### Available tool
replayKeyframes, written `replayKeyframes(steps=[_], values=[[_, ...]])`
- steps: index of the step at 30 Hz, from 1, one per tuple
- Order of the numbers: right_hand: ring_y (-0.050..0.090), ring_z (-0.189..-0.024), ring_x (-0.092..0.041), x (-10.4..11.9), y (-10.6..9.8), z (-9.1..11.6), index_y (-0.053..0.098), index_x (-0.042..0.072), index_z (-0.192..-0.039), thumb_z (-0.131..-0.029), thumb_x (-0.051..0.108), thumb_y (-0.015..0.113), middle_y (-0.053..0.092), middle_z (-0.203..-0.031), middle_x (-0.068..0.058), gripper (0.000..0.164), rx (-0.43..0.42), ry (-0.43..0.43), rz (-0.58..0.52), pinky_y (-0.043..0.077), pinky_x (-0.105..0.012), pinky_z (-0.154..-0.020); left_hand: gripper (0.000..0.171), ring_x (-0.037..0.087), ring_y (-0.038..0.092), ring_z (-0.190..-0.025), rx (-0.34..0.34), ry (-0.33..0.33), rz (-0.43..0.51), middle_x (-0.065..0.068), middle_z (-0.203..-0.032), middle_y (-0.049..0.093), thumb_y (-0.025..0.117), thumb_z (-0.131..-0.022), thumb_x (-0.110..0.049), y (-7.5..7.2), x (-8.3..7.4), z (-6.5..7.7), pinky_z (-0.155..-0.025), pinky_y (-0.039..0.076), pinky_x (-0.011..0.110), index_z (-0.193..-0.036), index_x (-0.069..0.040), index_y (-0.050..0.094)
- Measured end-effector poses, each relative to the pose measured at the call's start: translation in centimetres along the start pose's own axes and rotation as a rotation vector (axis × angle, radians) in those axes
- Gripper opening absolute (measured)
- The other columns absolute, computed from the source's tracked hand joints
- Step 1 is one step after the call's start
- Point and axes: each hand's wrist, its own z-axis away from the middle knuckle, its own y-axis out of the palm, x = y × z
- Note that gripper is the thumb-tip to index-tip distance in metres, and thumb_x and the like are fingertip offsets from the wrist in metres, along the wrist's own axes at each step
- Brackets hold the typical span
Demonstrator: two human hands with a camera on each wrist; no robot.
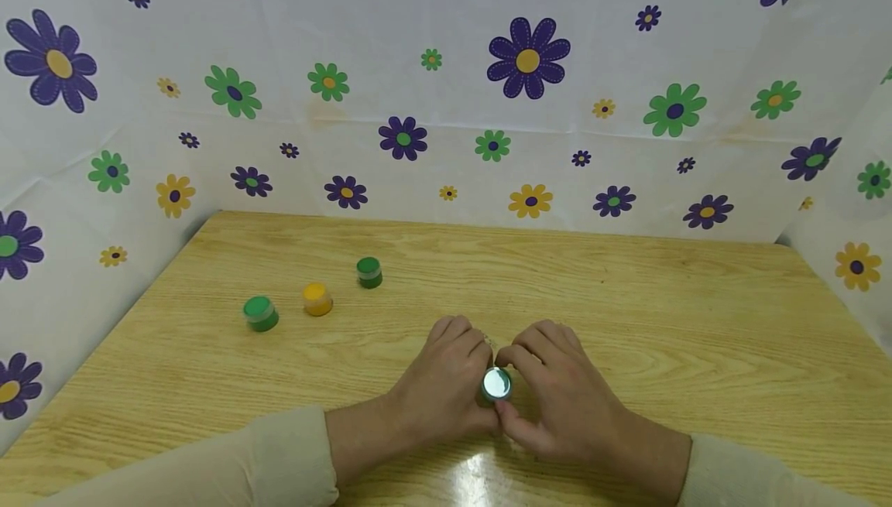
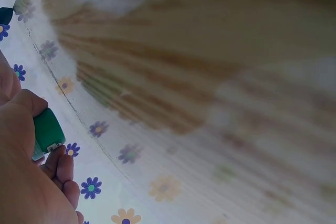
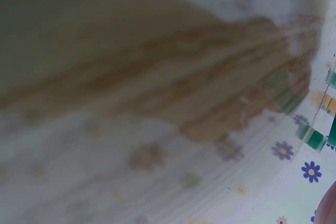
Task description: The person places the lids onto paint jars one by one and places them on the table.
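Near the front middle of the table, a small green paint jar [image 1: 497, 385] with glare on its top sits between both hands. My left hand [image 1: 446, 383] grips its side; in the left wrist view the green jar [image 2: 49, 129] lies between thumb and fingers. From the other side, my right hand [image 1: 567, 395] pinches the jar's top rim with thumb and index finger. Only a bit of that hand [image 3: 328, 208] shows in the right wrist view.
Farther left on the wooden table [image 1: 627, 298] stand a green jar [image 1: 261, 313], a yellow-orange jar [image 1: 317, 299] and a darker green jar [image 1: 369, 272]. A white flower-print cloth [image 1: 432, 97] rises behind the table and at both sides.
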Motion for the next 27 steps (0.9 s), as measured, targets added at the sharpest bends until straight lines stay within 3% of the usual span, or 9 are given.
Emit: replayKeyframes(steps=[27], values=[[0.05,-0.093,-0.017,0.06,0.06,-0.01,0.062,0.015,-0.089,-0.079,0.036,0.067,0.055,-0.091,0.005,0.023,-0.009,0.008,0.007,0.042,-0.04,-0.087,0.044,0.012,0.041,-0.076,0.031,-0.011,-0.004,-0.008,-0.071,0.053,0.083,-0.064,-0.05,-0.13,-0.02,-0.03,-0.078,0.034,0.027,-0.073,-0.016,0.057]])
